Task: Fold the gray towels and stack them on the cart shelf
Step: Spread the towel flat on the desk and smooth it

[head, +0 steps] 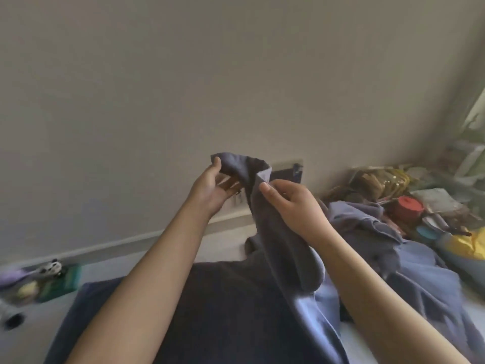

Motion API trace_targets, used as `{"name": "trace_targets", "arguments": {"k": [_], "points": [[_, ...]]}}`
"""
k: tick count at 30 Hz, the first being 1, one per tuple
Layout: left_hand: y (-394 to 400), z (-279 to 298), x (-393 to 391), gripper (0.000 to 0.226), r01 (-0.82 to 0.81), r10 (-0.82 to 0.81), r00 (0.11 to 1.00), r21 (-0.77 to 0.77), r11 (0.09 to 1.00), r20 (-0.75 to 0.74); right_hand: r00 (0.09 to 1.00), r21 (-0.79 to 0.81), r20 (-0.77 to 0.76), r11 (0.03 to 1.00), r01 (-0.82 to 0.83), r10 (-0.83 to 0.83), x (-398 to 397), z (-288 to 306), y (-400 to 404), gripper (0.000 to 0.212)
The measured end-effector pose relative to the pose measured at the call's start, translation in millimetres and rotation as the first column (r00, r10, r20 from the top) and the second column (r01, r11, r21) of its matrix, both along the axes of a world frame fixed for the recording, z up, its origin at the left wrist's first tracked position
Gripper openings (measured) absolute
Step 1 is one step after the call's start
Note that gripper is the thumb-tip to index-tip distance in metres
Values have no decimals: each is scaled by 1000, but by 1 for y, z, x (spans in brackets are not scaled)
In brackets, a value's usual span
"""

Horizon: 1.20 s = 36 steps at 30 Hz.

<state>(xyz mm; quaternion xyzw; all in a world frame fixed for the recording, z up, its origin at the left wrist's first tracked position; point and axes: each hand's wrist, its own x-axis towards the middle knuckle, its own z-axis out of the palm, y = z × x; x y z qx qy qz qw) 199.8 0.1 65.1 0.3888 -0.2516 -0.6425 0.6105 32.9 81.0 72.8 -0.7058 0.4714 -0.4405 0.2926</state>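
1. Left hand (210, 190) pinches the top edge of a gray towel (273, 232) at mid-frame, thumb over the cloth.
2. Right hand (294, 203) has its grip on the same towel just beside, slightly lower.
3. The towel hangs down from both hands.
4. More gray towels (409, 269) lie heaped at lower right.

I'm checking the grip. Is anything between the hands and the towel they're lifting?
Nothing visible. The left hand pinches the top edge of the gray towel and the right hand pinches it just beside, both directly on the cloth. The cart shelf is out of view.
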Motion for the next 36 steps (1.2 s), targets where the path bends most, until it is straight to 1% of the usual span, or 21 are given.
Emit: {"name": "trace_targets", "arguments": {"k": [2, 6, 8, 10, 13, 15, 17, 19, 20, 22, 23, 25, 26, 27, 29, 30, 31, 32, 34, 35, 36], "points": [[11, -8, 36, 43, -6, 7, 999, 23, 1000, -44, 997, 22, 32, 997, -72, 71, 35, -1, 8, 30], [44, -33, 145, 54, -64, 77, 990, 107, 992, -115, 973, 89, 63, 970, -226, 221, 142, -17, 31, 33], [57, -57, 203, 49, -130, 152, 982, 177, 976, -113, 959, 179, 47, 942, -283, 279, 201, -39, 43, 36], [71, -88, 241, 44, -186, 213, 974, 264, 946, -75, 941, 301, -34, 901, -312, 337, 243, -69, 51, 39], [100, -151, 305, 45, -257, 275, 961, 411, 875, 16, 843, 490, -212, 800, -346, 495, 310, -130, 65, 29], [120, -189, 331, 41, -271, 284, 958, 484, 832, 48, 780, 564, -296, 760, -323, 551, 337, -167, 74, 29], [135, -214, 346, 36, -265, 289, 957, 522, 810, 38, 735, 626, -324, 718, -305, 595, 354, -195, 82, 30], [139, -232, 363, 39, -247, 287, 958, 525, 814, 6, 677, 700, -293, 634, -329, 675, 365, -210, 86, 32], [139, -235, 365, 43, -244, 288, 957, 507, 826, -9, 663, 737, -234, 574, -356, 711, 364, -212, 87, 32], [136, -239, 374, 43, -257, 299, 954, 497, 829, -6, 675, 802, -47, 431, -413, 736, 369, -216, 84, 28], [134, -238, 376, 41, -268, 304, 953, 490, 829, 6, 696, 795, -30, 439, -418, 717, 369, -217, 81, 27], [129, -237, 383, 45, -272, 285, 957, 484, 832, 48, 766, 717, -175, 613, -331, 618, 372, -224, 68, 25], [125, -240, 385, 55, -278, 271, 959, 493, 824, 87, 802, 661, -254, 703, -263, 540, 372, -228, 59, 25], [123, -243, 386, 70, -293, 244, 956, 513, 807, 164, 833, 622, -298, 757, -202, 466, 370, -231, 51, 25], [114, -266, 393, 99, -286, 130, 943, 545, 788, 307, 872, 564, -336, 817, -116, 356, 367, -237, 31, 22], [109, -278, 398, 105, -274, 56, 924, 554, 786, 378, 875, 531, -362, 842, -91, 323, 366, -242, 21, 22], [107, -283, 399, 100, -267, -2, 898, 549, 792, 441, 869, 494, -393, 866, -77, 301, 364, -248, 11, 24], [106, -280, 399, 82, -281, -27, 864, 527, 802, 503, 856, 456, -427, 887, -74, 291, 364, -256, 0, 26], [105, -270, 394, 29, -335, -26, 783, 456, 825, 622, 813, 400, -490, 910, -111, 315, 365, -266, -20, 30], [104, -268, 393, 18, -373, 1, 742, 412, 831, 671, 791, 404, -504, 904, -140, 347, 367, -270, -29, 32], [102, -271, 394, 24, -411, 36, 708, 370, 833, 705, 768, 436, -511, 886, -156, 387, 371, -275, -38, 34]]}}
